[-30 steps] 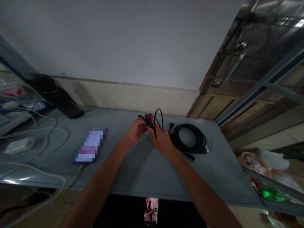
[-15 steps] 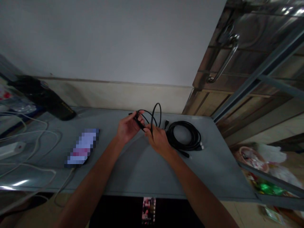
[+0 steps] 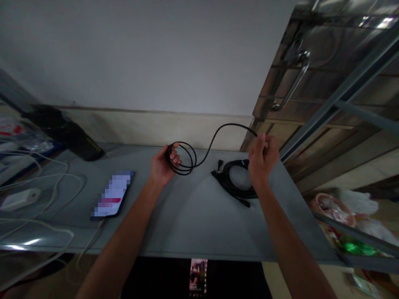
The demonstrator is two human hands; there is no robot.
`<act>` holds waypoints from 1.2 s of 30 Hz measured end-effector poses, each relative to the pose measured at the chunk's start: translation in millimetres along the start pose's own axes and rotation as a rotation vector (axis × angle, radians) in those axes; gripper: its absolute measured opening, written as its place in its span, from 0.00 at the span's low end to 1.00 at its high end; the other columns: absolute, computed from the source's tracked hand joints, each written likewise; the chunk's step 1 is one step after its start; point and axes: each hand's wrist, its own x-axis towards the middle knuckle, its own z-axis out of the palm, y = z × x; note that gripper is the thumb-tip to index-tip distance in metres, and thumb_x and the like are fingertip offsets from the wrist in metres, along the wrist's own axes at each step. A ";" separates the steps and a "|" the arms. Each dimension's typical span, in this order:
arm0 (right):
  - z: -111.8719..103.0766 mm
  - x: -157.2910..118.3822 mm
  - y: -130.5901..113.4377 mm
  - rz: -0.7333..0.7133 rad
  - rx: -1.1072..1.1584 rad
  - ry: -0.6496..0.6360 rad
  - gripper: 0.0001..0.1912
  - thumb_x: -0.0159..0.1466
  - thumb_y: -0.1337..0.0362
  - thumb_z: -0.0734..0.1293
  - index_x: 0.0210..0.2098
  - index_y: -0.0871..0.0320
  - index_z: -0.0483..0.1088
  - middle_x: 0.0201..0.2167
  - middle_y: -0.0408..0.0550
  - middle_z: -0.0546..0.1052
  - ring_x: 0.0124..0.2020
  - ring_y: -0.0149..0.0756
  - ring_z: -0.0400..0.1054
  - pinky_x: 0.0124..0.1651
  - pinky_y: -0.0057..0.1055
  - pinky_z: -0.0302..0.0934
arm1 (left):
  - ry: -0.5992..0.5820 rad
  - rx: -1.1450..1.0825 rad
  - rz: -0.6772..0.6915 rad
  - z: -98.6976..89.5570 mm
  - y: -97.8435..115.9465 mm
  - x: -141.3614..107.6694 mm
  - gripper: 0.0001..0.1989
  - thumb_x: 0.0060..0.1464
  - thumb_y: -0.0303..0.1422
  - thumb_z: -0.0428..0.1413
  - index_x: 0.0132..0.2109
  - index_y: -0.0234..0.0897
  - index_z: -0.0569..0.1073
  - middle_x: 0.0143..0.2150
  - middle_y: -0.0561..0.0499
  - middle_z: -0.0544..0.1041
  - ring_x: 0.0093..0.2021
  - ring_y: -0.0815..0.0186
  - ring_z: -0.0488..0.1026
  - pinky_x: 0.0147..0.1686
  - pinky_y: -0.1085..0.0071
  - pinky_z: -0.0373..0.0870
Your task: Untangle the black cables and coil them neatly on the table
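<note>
Counter (image 3: 193,232): grey, spanning most of the view's width.

Cable (image 3: 230,124): black and thin, located above the counter's rear part, between the left hand (image 3: 160,169) and right hand (image 3: 260,164). Its long axis runs roughly left to right: loops at the left, then a single strand arching upward and dipping into the right hand. No plug can be made out on it, so end direction cannot be told. Judged light, bendable yet springy, hardly fragile; loops may spread if slackly held. Best holds: across the gathered loops, and a pinch on the strand.

Coil (image 3: 229,187): black, lying on the counter, its right side hidden behind the right hand.

Fingers (image 3: 177,160): left, partly curled, holding the loops; right, drawn together on the strand, exact contact obscured.
</note>
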 end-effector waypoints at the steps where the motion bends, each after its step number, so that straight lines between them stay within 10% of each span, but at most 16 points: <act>1: -7.2 6.4 3.5 -0.022 -0.005 0.023 0.24 0.78 0.39 0.66 0.37 0.51 0.66 0.23 0.33 0.63 0.22 0.30 0.57 0.26 0.29 0.53 | 0.017 0.004 0.007 -0.8 0.1 0.4 0.22 0.82 0.37 0.45 0.54 0.30 0.82 0.25 0.55 0.73 0.23 0.69 0.72 0.30 0.71 0.77; 10: -43.5 20.2 47.8 0.159 0.283 0.175 0.30 0.73 0.34 0.69 0.33 0.50 0.60 0.23 0.31 0.55 0.19 0.26 0.43 0.19 0.27 0.40 | 0.103 0.064 0.031 -9.7 4.6 5.9 0.25 0.81 0.34 0.42 0.57 0.27 0.82 0.45 0.41 0.89 0.37 0.59 0.87 0.35 0.67 0.85; 36: -69.5 32.6 56.7 0.153 0.452 0.342 0.26 0.76 0.36 0.67 0.37 0.50 0.61 0.22 0.30 0.55 0.19 0.28 0.43 0.21 0.25 0.42 | 0.127 -0.010 0.109 -25.7 16.4 10.9 0.16 0.75 0.37 0.52 0.53 0.36 0.83 0.36 0.46 0.88 0.29 0.61 0.83 0.28 0.68 0.81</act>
